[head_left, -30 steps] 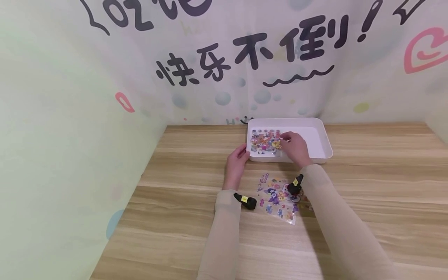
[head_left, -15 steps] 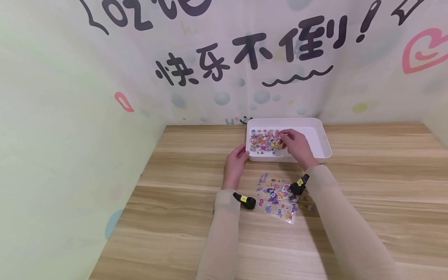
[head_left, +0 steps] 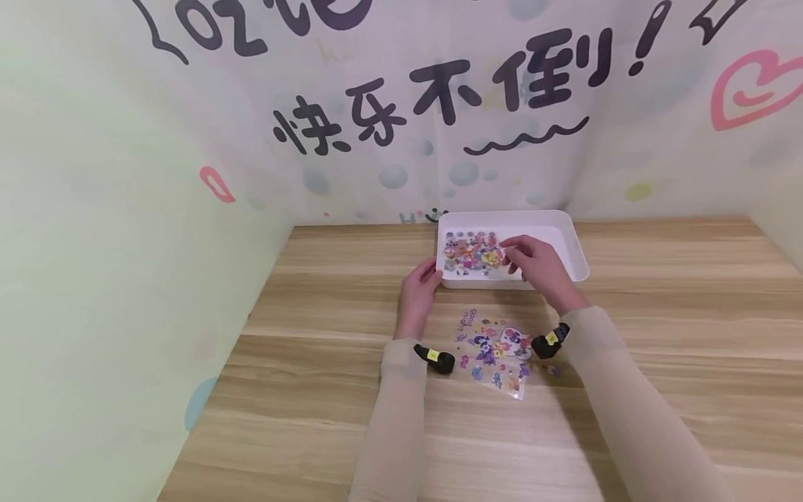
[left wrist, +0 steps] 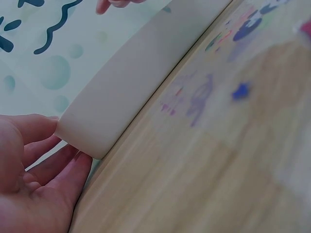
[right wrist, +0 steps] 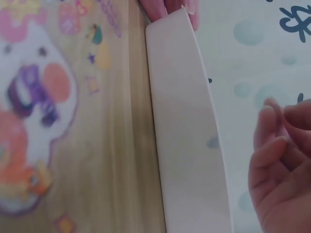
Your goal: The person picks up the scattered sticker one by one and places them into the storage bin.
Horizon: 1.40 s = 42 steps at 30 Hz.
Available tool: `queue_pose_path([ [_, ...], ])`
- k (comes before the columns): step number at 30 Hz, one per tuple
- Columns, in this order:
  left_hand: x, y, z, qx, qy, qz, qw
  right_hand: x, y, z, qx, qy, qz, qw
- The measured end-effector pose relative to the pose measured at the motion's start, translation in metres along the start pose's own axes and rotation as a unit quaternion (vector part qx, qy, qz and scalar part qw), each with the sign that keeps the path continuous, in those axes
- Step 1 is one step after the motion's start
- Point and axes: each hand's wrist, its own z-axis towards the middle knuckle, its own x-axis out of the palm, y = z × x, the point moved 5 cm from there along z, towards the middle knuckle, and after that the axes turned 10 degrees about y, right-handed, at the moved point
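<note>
As the left hand [head_left: 417,294] grips the white tray [head_left: 477,284], right hand [head_left: 541,268] beside stickers [head_left: 467,252] inside, its grasp unclear

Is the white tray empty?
No, the white tray isn't empty: in the head view, colourful stickers show inside its left end.

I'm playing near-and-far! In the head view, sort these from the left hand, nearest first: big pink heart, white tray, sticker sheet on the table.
1. White tray: touching the left hand.
2. Sticker sheet: on the table, to its right.
3. Big pink heart: far right, up on the wall.
</note>
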Motion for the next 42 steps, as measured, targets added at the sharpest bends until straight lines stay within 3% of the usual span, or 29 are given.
queue_pose_path([
  [10, 0.001, -0.001, -0.001, 0.003, -0.001, -0.001, 1.0, 0.014, -0.006, -0.021, -0.012, 0.125, -0.076, 0.989],
  [17, 0.0, 0.0, -0.001, 0.002, 0.0, 0.003, 1.0, 0.018, -0.009, -0.035, -0.007, 0.129, -0.117, 0.985],
  [27, 0.0, -0.003, -0.004, -0.005, 0.004, -0.004, 1.0, 0.023, -0.012, -0.05, -0.047, 0.127, -0.159, 0.978],
  [42, 0.0, -0.002, -0.002, -0.004, 0.005, 0.002, 1.0, 0.027, -0.021, -0.055, -0.05, 0.136, -0.228, 0.963],
])
